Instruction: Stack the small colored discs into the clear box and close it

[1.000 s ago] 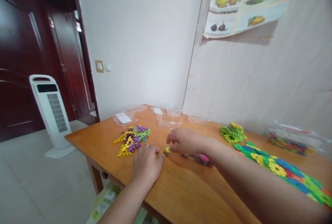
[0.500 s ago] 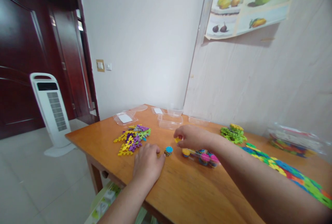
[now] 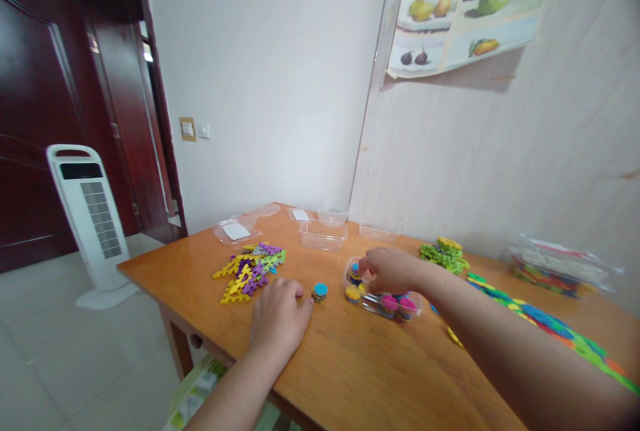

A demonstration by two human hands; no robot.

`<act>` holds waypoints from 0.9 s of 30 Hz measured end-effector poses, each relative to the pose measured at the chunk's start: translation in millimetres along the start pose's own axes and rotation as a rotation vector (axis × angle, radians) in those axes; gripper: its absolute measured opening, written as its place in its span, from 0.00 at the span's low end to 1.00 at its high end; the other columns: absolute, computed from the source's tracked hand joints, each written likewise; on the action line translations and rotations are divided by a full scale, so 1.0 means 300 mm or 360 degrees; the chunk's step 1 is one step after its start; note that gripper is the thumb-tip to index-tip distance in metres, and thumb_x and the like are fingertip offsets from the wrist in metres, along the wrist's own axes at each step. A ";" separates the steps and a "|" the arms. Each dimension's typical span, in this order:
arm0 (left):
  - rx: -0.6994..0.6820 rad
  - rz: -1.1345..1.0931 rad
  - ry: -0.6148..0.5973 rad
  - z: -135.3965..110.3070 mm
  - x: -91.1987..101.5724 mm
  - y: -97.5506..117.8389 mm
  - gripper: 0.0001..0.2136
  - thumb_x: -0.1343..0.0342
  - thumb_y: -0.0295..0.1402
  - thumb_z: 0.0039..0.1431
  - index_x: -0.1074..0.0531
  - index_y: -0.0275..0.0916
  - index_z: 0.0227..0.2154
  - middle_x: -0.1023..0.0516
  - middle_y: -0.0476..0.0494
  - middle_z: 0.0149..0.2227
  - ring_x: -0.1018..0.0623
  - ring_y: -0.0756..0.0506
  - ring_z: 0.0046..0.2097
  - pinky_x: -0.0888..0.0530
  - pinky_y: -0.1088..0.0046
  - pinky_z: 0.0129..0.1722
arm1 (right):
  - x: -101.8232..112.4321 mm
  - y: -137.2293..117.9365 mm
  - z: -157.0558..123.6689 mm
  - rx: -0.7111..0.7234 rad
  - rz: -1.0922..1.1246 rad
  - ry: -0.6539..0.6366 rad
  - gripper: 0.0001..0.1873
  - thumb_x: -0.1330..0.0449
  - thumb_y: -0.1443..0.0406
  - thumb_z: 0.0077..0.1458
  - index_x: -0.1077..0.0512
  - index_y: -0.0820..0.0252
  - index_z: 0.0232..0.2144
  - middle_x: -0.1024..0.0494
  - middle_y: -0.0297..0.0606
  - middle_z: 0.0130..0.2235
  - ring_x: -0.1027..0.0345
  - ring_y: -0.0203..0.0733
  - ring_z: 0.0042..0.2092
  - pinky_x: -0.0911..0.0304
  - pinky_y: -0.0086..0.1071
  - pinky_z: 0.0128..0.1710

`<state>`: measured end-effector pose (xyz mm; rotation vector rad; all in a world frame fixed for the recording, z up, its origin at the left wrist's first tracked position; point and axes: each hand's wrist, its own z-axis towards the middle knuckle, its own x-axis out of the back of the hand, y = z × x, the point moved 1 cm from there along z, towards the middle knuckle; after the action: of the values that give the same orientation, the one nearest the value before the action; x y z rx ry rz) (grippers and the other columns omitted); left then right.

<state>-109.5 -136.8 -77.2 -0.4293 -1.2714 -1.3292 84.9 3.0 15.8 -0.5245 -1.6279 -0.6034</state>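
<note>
1. We see a person's left hand at lower center, resting relaxed and released on the wooden table, thumb apart from the bent fingers.
2. Just beside that thumb, we find a short blue-topped stack of small discs standing on the tabletop; whether the two touch, we cannot tell.
3. Right of center, the right hand reaches over the see-through tray, fingers bent down at its left end; we cannot tell whether they grasp anything.
4. Inside the tray, we count a blue-and-yellow stack by the fingertips, a yellow-topped stack nearer us, and pink-topped stacks at the right end.
5. Left of center, we note a loose pile of yellow, purple and green notched pieces.
6. At right, we see a green heap, a multicolored row of flower-shaped pieces partly behind the forearm, and a see-through bag.
7. Fruit pictures hang at upper right; a white tower appliance stands at left.
</note>
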 end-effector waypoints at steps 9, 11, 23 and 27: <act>-0.0012 -0.0008 0.0015 -0.001 -0.002 0.000 0.08 0.45 0.41 0.56 0.27 0.43 0.33 0.26 0.44 0.37 0.28 0.43 0.42 0.37 0.68 0.41 | 0.063 -0.084 -0.001 0.0137 0.0084 0.0152 0.15 0.42 0.59 0.52 0.26 0.52 0.43 0.22 0.37 0.41 0.29 0.44 0.41 0.42 0.31 0.35; -0.0016 -0.0013 0.0030 -0.001 -0.003 0.000 0.08 0.44 0.41 0.55 0.27 0.43 0.32 0.26 0.44 0.37 0.28 0.43 0.42 0.37 0.68 0.40 | 0.063 -0.132 0.009 0.0232 0.0111 0.0156 0.16 0.42 0.60 0.52 0.26 0.51 0.44 0.21 0.35 0.42 0.29 0.42 0.42 0.42 0.29 0.35; -0.0016 -0.0015 0.0024 -0.004 -0.006 -0.002 0.08 0.45 0.39 0.55 0.27 0.42 0.32 0.27 0.44 0.37 0.29 0.43 0.43 0.39 0.68 0.39 | 0.024 -0.271 0.097 0.0352 -0.0060 0.0045 0.18 0.40 0.58 0.48 0.23 0.55 0.42 0.20 0.44 0.42 0.28 0.51 0.43 0.38 0.34 0.37; -0.0011 -0.0012 0.0022 -0.005 -0.004 -0.001 0.08 0.45 0.40 0.55 0.27 0.42 0.32 0.27 0.44 0.37 0.30 0.43 0.43 0.39 0.69 0.39 | 0.038 -0.225 0.086 0.0269 0.0030 0.0079 0.19 0.41 0.58 0.50 0.26 0.51 0.45 0.21 0.37 0.43 0.28 0.45 0.42 0.40 0.30 0.34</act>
<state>-108.7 -137.7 -78.8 -0.4199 -1.2584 -1.3409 20.5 -31.4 18.3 -0.3969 -1.6085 -0.4566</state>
